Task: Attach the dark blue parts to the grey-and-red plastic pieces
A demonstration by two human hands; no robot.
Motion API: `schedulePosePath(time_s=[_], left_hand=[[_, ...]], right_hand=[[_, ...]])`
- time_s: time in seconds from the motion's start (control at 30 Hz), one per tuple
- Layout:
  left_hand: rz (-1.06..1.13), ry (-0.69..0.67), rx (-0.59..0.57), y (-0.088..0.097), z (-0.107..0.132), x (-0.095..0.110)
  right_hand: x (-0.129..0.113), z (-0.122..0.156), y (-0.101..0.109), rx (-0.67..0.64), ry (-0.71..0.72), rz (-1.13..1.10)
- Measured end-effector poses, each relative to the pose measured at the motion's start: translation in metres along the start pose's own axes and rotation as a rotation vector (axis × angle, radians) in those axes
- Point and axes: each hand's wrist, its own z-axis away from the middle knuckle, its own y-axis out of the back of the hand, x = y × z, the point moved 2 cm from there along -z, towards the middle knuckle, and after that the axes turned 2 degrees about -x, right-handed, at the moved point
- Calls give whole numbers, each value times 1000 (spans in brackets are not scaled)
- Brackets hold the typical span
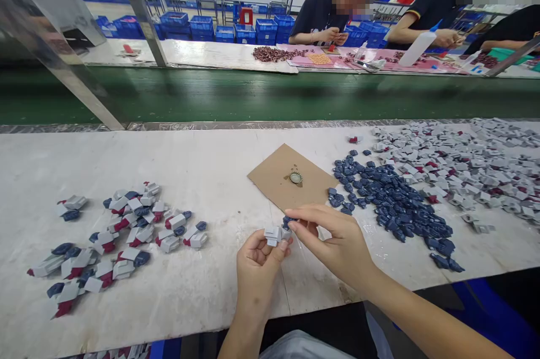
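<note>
Fingers of the person's left hand are closed in a pinch on a small, angular, pale grey plastic-looking piece, held above the near edge of the worktop. The thumb and forefinger of the right hand are pressed together on a small, dark navy-blue moulded piece at the right end of the grey one; whether the two touch is hidden by the fingertips.

Just beyond the hands, a flat, square sheet of brown cardboard lies cornerwise on the worktop. On it sits a small, round, crinkle-rimmed metal cap with whitish contents, dark spots around it.

To the right of the cardboard spreads a heap of loose navy-blue moulded pieces, and behind and right of that a wider heap of pale grey pieces with dark red parts. Well to the left lies a loose cluster of grey, dark red and navy joined pieces.

Past the worktop's far edge runs a long green belt. Across it, people in dark shirts work near a white plastic squeeze bottle with a blue tip and a pile of small dark reddish pieces. Blue plastic crates stand stacked behind.
</note>
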Motion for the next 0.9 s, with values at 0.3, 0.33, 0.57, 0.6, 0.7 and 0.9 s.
schedulePosePath(time_s=[0.3,0.33,0.57,0.6,0.7,0.9], left_hand=[[-107,-50,-8,5,0,-7],[-116,-57,-7,4,0,-8],[-185,-85,21,6,1,-12],[-196,-80,-1,5,0,-11],[-236,-48,-133,2,0,-9],[-308,26,-413,-8,7,-9]], right_hand=[[-1,7,-5,-20,179,64],[-1,8,-6,-22,180,65],[16,26,-14,-1,-45,-25],[18,28,-11,6,-93,-58],[22,28,2,42,-170,-112],[22,-4,6,29,-589,-549]])
